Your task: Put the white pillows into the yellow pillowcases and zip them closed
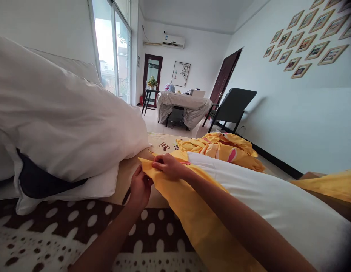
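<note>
A yellow fabric cover (181,196), likely a pillowcase or bedding cover, runs along the side of a long white pillow (266,192). My left hand (140,187) is closed on the cover's edge near its far corner. Just right of it, my right hand (168,165) pinches the same yellow edge from above. The fingertips of both hands are close together, and whatever small part lies between them is hidden. A bunched yellow printed cloth (229,149) lies beyond the white pillow.
Big white pillows (65,109) are piled on the left. Underneath lies a brown blanket with white spots (153,223). Farther off stand a covered table (181,102) and a dark chair (232,104). More yellow cloth (334,185) shows at the right edge.
</note>
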The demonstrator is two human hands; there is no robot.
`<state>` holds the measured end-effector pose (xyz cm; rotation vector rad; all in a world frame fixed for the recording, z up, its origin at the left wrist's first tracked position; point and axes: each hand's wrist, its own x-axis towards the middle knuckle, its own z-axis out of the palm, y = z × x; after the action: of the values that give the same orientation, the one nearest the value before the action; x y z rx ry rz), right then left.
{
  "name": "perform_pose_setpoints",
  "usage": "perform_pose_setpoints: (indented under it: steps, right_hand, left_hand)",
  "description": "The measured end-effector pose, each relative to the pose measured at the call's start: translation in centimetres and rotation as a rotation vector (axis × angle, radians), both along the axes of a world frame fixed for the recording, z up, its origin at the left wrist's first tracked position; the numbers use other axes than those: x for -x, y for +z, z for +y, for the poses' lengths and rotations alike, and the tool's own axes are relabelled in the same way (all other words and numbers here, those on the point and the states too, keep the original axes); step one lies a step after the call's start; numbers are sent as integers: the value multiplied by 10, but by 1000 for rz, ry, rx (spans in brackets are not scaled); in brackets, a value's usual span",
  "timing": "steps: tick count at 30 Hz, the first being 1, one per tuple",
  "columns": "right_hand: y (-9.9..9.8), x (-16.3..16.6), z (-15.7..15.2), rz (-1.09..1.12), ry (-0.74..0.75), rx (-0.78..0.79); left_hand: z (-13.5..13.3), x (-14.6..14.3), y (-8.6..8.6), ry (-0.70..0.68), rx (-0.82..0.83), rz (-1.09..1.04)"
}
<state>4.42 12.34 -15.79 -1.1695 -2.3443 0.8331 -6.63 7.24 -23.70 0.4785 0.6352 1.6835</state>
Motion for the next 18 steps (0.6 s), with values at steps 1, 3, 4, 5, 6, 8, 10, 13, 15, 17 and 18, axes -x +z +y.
perform_pose_setpoints:
  steps: [1, 3, 4, 5, 6, 8, 10, 13, 15, 17, 18]
  right_hand:
    - [1, -2, 2, 5, -7, 3]
    - [3, -7, 5, 34, -22, 20]
    - [3, -9, 6, 54, -29, 27]
    - [3, -11, 6, 72, -35, 28]
    - [2, -11, 6, 86, -40, 23]
    - [1, -11, 4, 100, -51, 6]
    - [-1, -9, 1, 110, -52, -1]
    - [0, -5, -4, 117, -39, -3]
    - [1, -3, -6, 123, -35, -17]
    - [1, -1, -9, 121, -41, -30]
    - [0, 0, -10, 117, -42, -33]
  left_hand:
    - [0, 1, 0, 3, 0, 10]
    - [1, 4, -1, 12, -1, 85]
    - [2, 6, -1, 9, -10, 160]
    - [3, 7, -1, -3, -27, 251]
    - [5, 10, -1, -19, -49, 344]
    - [7, 16, 1, -44, -85, 497]
    - [9, 25, 7, -24, -127, 633]
    - [11, 41, 16, -30, -196, 846]
    - [11, 48, 19, -127, -184, 814]
    - [11, 53, 20, -236, -110, 636]
    - [11, 54, 20, -271, -60, 554]
